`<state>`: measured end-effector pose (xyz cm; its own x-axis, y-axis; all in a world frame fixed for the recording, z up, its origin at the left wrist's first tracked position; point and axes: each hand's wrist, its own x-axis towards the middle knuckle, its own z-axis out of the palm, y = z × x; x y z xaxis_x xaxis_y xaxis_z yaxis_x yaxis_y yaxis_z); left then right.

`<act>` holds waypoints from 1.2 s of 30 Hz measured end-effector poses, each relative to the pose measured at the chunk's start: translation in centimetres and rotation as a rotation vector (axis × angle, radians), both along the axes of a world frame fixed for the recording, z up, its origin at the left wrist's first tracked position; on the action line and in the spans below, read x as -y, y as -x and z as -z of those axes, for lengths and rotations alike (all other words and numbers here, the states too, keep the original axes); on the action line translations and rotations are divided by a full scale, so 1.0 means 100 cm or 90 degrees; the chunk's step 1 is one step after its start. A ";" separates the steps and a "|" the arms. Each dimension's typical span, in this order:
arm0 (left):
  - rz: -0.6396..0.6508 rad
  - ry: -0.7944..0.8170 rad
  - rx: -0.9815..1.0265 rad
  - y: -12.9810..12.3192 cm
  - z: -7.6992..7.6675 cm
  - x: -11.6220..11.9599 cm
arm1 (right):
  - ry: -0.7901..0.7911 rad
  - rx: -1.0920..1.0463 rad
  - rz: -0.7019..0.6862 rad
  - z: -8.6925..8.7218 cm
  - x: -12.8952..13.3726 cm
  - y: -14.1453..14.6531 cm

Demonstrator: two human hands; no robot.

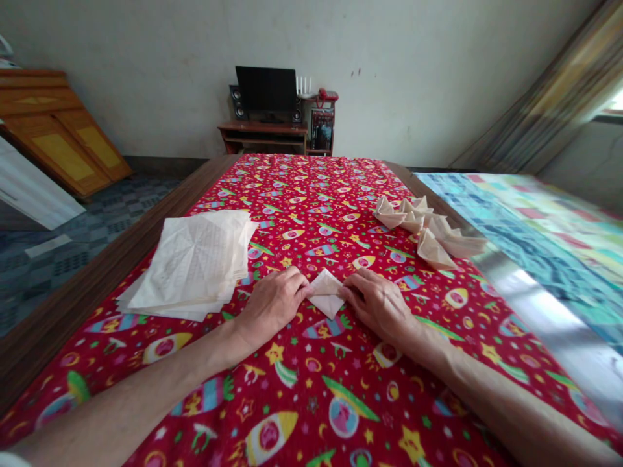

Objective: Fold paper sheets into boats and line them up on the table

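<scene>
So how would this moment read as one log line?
left hand: holds folded paper, left side; right hand: holds right side; farther left: paper stack; farther right: folded shapes; underneath: red cloth

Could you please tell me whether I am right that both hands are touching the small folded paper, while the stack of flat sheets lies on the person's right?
Not quite: the head view shows the stack of flat sheets on the person's left. The left hand and right hand are indeed both touching the small folded paper.
</scene>
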<state>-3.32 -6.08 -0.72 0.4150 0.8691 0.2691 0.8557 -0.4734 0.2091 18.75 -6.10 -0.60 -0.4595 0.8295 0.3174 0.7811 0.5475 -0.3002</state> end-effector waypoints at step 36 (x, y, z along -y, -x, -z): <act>-0.035 0.029 0.030 -0.002 -0.011 -0.008 | -0.024 0.220 0.037 -0.007 -0.012 0.006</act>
<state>-3.12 -5.25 0.33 0.3547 0.9017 0.2473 0.8686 -0.4157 0.2698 18.14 -4.85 0.06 -0.4971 0.8484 0.1820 0.8634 0.5045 0.0063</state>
